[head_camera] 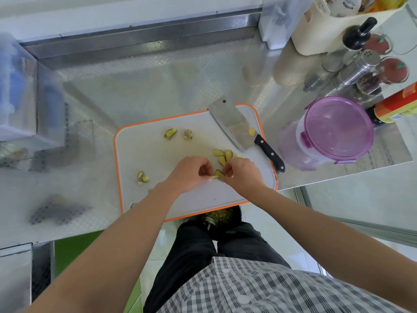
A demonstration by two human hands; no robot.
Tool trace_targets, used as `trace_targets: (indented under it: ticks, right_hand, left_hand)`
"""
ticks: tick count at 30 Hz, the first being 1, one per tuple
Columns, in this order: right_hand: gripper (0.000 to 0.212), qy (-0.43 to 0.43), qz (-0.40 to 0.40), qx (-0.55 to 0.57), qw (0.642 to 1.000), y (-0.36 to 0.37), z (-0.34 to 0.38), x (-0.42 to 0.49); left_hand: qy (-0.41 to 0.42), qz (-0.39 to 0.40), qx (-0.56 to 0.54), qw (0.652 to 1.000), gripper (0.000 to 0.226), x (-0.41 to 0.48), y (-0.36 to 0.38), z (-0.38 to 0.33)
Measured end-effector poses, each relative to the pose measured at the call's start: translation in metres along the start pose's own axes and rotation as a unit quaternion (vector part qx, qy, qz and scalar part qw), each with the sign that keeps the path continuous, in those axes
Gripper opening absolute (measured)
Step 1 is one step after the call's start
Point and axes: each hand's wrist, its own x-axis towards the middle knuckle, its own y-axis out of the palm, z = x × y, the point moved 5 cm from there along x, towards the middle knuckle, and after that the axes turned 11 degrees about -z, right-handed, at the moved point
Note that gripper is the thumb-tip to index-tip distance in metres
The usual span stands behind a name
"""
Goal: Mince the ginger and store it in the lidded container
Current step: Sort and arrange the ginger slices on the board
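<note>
On the white cutting board with an orange rim (144, 154), my left hand (191, 175) and my right hand (241, 175) both pinch one ginger slice (218, 173) between their fingertips. More ginger slices (222, 155) lie just beyond the hands. Other pieces sit at the far middle (170, 133), (187, 134) and at the near left (142, 177) of the board. A cleaver with a black handle (232, 123) lies across the board's far right corner. The clear container with a purple lid (336, 129) stands closed on the counter to the right.
Shakers and bottles (361, 64) and a cream basket (327, 30) crowd the back right. A red-labelled bottle (397, 107) lies beside the container. A clear plastic box (20, 98) stands at the left. The steel counter's front edge (338, 179) runs close behind the board.
</note>
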Motion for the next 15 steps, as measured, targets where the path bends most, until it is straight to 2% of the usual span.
trace_targets:
  ticks: [2, 4, 9, 12, 15]
  right_hand:
    - [0.013, -0.007, -0.004, 0.005, 1.000, -0.002, -0.003, 0.000]
    - [0.019, -0.014, -0.016, 0.010, 1.000, -0.005, -0.006, -0.001]
    - [0.019, -0.028, -0.055, 0.017, 0.998, -0.015, -0.009, 0.003]
    - [0.021, -0.052, -0.079, 0.009, 0.995, -0.017, -0.003, 0.012]
    - [0.022, -0.084, -0.052, -0.071, 0.993, -0.010, 0.004, 0.020]
  left_hand:
    - [0.007, 0.009, 0.034, 0.999, 0.012, 0.004, 0.005, -0.006]
    - [0.012, 0.004, 0.072, 0.997, 0.010, 0.007, 0.009, -0.013]
    - [0.037, -0.061, 0.199, 0.977, 0.013, 0.012, 0.009, -0.026]
    - [0.055, -0.079, 0.223, 0.970, 0.017, 0.007, 0.012, -0.026]
    - [0.069, -0.100, 0.210, 0.970, 0.022, -0.001, 0.016, -0.023]
